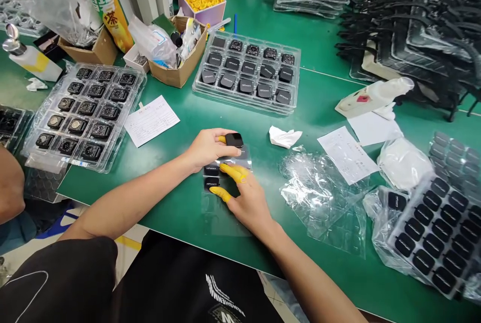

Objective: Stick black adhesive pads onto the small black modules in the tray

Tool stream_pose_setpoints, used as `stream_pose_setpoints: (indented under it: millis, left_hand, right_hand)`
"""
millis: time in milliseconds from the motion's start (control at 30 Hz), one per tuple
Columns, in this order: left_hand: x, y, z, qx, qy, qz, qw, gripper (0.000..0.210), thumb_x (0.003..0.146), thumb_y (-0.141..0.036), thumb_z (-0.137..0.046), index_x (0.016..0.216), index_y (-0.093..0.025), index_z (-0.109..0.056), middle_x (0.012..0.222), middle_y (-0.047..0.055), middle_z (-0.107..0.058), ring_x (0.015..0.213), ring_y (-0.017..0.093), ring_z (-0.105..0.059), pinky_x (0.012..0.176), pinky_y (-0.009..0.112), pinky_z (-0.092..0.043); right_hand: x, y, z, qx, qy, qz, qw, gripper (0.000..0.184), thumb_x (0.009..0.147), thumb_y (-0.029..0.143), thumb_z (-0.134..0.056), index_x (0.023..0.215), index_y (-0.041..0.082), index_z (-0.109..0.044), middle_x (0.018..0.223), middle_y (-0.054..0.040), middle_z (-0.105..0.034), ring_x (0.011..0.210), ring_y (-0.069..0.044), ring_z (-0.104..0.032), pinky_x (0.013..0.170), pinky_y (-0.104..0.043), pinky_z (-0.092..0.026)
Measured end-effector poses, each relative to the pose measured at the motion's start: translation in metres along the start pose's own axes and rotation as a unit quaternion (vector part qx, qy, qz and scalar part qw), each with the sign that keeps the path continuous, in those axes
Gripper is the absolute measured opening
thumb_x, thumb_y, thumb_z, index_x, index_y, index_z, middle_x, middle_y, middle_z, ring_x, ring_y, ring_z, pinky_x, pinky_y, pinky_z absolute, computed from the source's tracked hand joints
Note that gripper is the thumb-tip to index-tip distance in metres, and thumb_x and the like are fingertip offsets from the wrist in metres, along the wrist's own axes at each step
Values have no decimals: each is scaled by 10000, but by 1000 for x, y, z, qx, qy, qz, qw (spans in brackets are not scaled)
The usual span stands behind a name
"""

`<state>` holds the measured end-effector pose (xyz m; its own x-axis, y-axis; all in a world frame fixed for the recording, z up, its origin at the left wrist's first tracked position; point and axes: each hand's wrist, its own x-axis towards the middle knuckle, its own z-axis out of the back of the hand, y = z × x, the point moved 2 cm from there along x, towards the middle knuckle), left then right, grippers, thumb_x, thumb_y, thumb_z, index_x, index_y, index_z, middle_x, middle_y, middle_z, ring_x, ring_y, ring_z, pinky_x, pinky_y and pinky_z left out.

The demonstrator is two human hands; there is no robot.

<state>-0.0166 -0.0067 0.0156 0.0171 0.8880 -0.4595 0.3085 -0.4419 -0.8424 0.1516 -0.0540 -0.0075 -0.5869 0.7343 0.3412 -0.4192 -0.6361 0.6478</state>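
Note:
My left hand [205, 150] is closed around a small black watch case [234, 140], its glossy dark face turned up. Below it lies a clear plastic sheet [225, 217] bearing black rounded-square films [211, 182] with white lettering. My right hand [248, 195], wearing yellow finger cots, rests over this sheet. Its thumb and index finger are apart, and the index fingertip touches the edge of one film. I see nothing lifted between those fingers.
Trays of watch cases stand at the left [86, 112] and at the back [244, 69]. Crumpled clear film [323, 197], a white bottle [372, 97] and a sheet of black films [436, 232] lie to the right. Behind are small-parts boxes [180, 74] and stacked black straps [421, 27].

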Motion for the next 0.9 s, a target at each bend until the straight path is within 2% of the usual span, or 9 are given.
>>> stream_pose_setpoints:
  millis: [67,200,300,433,533,633,733,833,900]
  left_hand:
    - [-2,-1,0,-3,6,9,1000,474,624,-99,-866,1079,-105,-732,847,34,-748,752,129,-678,891,347,-555]
    - [-4,-3,1,-11,0,21,1000,496,617,-125,-883,1094,-126,-746,865,23,-756,735,115,-663,811,298,-542]
    - [-2,-3,3,-16,-2,23,1000,478,633,-133,-872,1095,-135,-752,851,18,-751,698,106,-649,733,274,-523]
    - [2,0,5,-23,-4,16,1000,477,638,-152,-872,1099,-146,-750,816,10,-745,685,113,-660,691,262,-524]
    - [3,3,5,5,-5,-1,1000,547,632,-163,-877,1160,-143,-735,823,18,-761,703,130,-686,697,264,-536]
    - [2,8,4,97,-1,-28,995,660,648,-194,-867,1285,-142,-701,773,19,-768,688,149,-696,674,266,-533]
    - [0,11,2,205,9,-78,975,658,680,-218,-840,1320,-174,-698,754,3,-770,721,158,-711,685,259,-527]
    - [-2,13,0,268,39,-120,955,636,710,-218,-816,1333,-216,-684,714,-42,-742,690,131,-697,689,241,-510]
    - [-2,12,-1,276,51,-129,951,604,715,-223,-818,1303,-219,-677,711,-51,-737,673,127,-702,681,236,-511]
  right_hand:
    - [4,-1,-3,-8,-2,16,1000,428,936,312,-734,1341,291,-599,1133,-83,-737,1092,-297,-677,879,-490,-591]
    - [15,-4,-1,-46,-55,42,997,165,962,243,-695,1125,267,-683,899,-32,-756,842,-224,-667,725,-393,-533]
    - [22,-5,2,-62,-76,84,992,205,940,116,-661,1067,274,-696,804,-11,-731,785,-206,-644,699,-377,-492]
    - [25,4,12,-34,-101,145,984,413,877,-18,-612,1103,317,-700,856,4,-754,907,-220,-665,838,-431,-535]
    - [22,13,29,44,-80,157,983,359,910,45,-624,1085,349,-695,980,17,-781,1073,-231,-676,1017,-516,-532]
    - [21,9,54,221,-59,52,972,80,974,265,-644,931,327,-668,859,-5,-731,957,-228,-703,924,-490,-593]
    - [27,-11,74,395,-94,-126,905,227,904,464,-748,823,298,-616,723,23,-622,745,-184,-665,779,-416,-608]
    - [37,-36,75,411,-70,-277,866,326,758,519,-874,857,280,-677,818,15,-667,746,-148,-654,721,-326,-578]
    - [43,-48,69,402,-57,-337,850,411,655,531,-934,896,272,-723,894,0,-706,803,-146,-665,735,-299,-566]
